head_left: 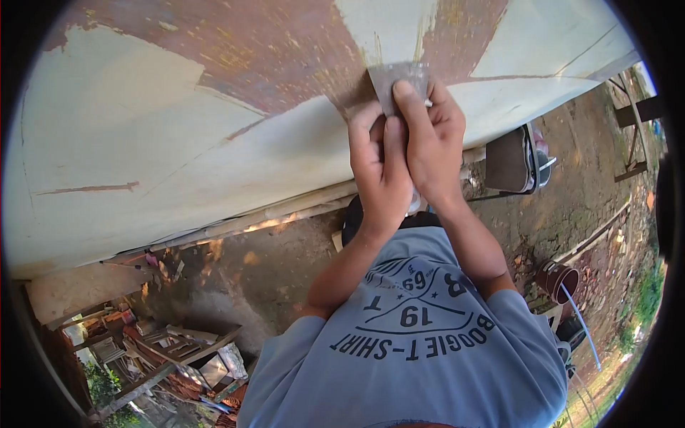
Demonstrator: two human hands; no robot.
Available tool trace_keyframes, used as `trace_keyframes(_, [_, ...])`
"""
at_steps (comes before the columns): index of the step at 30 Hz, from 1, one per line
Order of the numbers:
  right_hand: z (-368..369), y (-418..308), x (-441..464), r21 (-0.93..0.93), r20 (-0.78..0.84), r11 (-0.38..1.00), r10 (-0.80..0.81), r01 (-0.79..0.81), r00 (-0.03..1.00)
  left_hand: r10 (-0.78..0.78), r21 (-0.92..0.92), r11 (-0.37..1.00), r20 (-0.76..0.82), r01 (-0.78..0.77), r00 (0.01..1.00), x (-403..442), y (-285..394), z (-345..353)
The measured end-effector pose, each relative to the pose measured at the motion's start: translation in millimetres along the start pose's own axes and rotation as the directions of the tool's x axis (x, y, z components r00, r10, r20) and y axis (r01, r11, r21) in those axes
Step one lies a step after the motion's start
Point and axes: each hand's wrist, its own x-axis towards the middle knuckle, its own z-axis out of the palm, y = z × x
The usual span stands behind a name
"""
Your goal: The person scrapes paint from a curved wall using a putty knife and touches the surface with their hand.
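Both hands are gripping a flat metal scraper blade (389,75), its far edge against a pale painted surface (271,153). My left hand (379,167) wraps around the blade's lower left, thumb extended along it. My right hand (434,139) closes on the right side, with its thumb pressed flat on the metal. Just beyond the blade, a pale strip with yellowish scrape marks (378,36) runs between reddish-brown patches (271,53). Any handle is hidden by my fingers.
A dark bin-like container (510,160) stands at right beneath the surface's edge. Farther right are a brown bucket (556,280) and a blue pole (581,324) on bare ground. A pile of wood scraps (178,349) lies at lower left.
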Motion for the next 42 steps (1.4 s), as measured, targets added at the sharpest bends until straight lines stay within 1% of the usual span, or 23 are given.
trace_keyframes(4, [8,-10,1,0.059,0.001,0.998,0.036,-0.036,0.999,0.112,0.028,0.993,0.016,-0.112,0.994,7,-3,2])
trace_keyframes(6, [13,-22,8,-0.033,0.045,0.996,-0.086,0.087,0.995,0.069,-0.017,0.998,0.064,-0.068,0.996,16,21,2])
trace_keyframes(7, [11,-18,0,-0.033,0.031,0.998,-0.048,0.049,0.998,-0.029,-0.025,0.999,0.076,0.031,0.997,14,26,-1])
trace_keyframes(11, [3,1,-5,-0.041,-0.044,0.999,0.012,-0.013,0.999,0.028,0.006,1.000,0.002,-0.028,1.000,-5,-8,-3])
trace_keyframes(14, [16,-23,0,-0.028,-0.016,1.000,0.002,-0.002,1.000,0.037,-0.028,0.999,0.054,-0.036,0.998,11,10,0])
trace_keyframes(15, [20,-29,6,-0.081,0.005,0.993,-0.091,0.091,0.996,0.045,-0.038,0.998,0.081,-0.042,0.996,19,27,2])
trace_keyframes(16, [18,-27,-4,-0.081,-0.025,0.996,-0.033,0.031,0.999,-0.072,0.007,0.997,0.082,0.071,0.994,19,40,2])
trace_keyframes(18, [15,-18,2,-0.082,-0.026,0.996,-0.022,0.020,0.999,-0.017,-0.033,0.999,0.038,0.018,0.999,10,20,1])
trace_keyframes(19, [5,-4,-2,-0.091,-0.026,0.996,-0.007,0.005,1.000,0.041,0.051,0.998,0.025,-0.042,0.999,3,1,-5])
trace_keyframes(20, [5,-6,-3,-0.078,-0.033,0.997,-0.007,0.005,0.999,-0.018,0.044,0.999,0.032,0.017,0.999,-5,-10,-8])
trace_keyframes(23, [17,-17,4,-0.025,-0.049,0.999,-0.044,0.043,0.998,0.074,0.037,0.996,0.049,-0.076,0.996,13,13,0])
trace_keyframes(25, [19,-25,-1,-0.003,-0.024,1.000,-0.011,0.011,1.000,-0.007,-0.033,0.999,0.096,0.010,0.995,22,37,1])
trace_keyframes(28, [9,-2,3,-0.065,0.002,0.996,-0.061,0.061,0.998,-0.019,-0.021,1.000,-0.002,0.019,1.000,8,3,-1])
trace_keyframes(29, [-9,21,-1,-0.095,0.014,0.995,0.015,-0.014,1.000,-0.013,0.027,1.000,-0.017,0.013,1.000,-5,-21,-8])
trace_keyframes(31, [-49,77,-21,-0.159,-0.033,0.979,0.121,-0.125,0.992,-0.240,-0.050,0.970,-0.015,0.239,0.971,-42,-86,-31])
trace_keyframes(32, [-75,105,-29,-0.264,-0.056,0.931,0.245,-0.251,0.968,-0.348,0.017,0.937,-0.003,0.348,0.937,-59,-118,-44])
trace_keyframes(33, [-106,131,-37,-0.362,-0.092,0.856,0.361,-0.369,0.928,-0.651,0.113,0.755,0.011,0.646,0.759,-72,-139,-63])
trace_keyframes(34, [-141,155,-44,-0.426,-0.090,0.763,0.500,-0.487,0.861,-0.605,0.358,0.778,0.207,0.516,0.769,-82,-150,-84])
trace_keyframes(36, [-180,165,-64,-0.447,-0.174,0.729,0.498,-0.519,0.850,-0.555,0.660,0.748,0.572,0.062,0.603,-80,-152,-120])
trace_keyframes(37, [-189,151,-72,-0.319,-0.243,0.689,0.604,-0.650,0.759,-0.572,0.662,0.740,0.528,0.119,0.628,-68,-133,-123])
trace_keyframes(39, [-211,138,-83,-0.219,-0.323,0.669,0.638,-0.711,0.700,-0.610,0.655,0.718,0.428,0.237,0.667,-35,-56,-108])
trace_keyframes(41, [-226,133,-92,-0.140,-0.382,0.654,0.657,-0.743,0.650,-0.408,0.695,0.719,0.397,0.021,0.823,-1,37,-80])
trace_keyframes(42, [-232,132,-96,-0.116,-0.404,0.651,0.659,-0.750,0.634,-0.220,0.641,0.763,0.377,-0.082,0.900,10,67,-71])
